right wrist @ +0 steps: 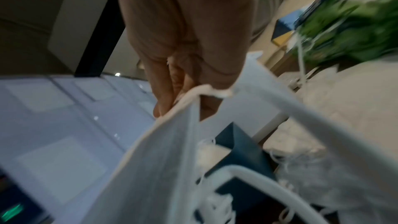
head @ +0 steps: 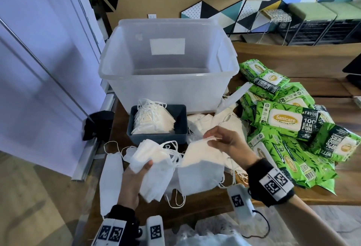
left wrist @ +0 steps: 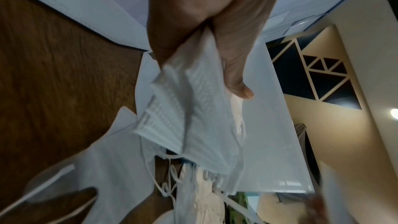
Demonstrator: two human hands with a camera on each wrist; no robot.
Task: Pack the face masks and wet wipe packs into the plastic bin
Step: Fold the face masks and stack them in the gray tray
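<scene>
Head view: wooden counter [head: 322,193] beside white wall panels; clear plastic bin [head: 168,63] at rear, green wet wipe packs [head: 285,122] heaped right, grey tray [head: 181,126] of face masks.

Left wrist view: left hand [left wrist: 200,28] grip clamped on mask stack [left wrist: 193,108].

Right wrist view, blurred: right hand [right wrist: 185,54] grip pinching single mask [right wrist: 161,168] edge.
</scene>
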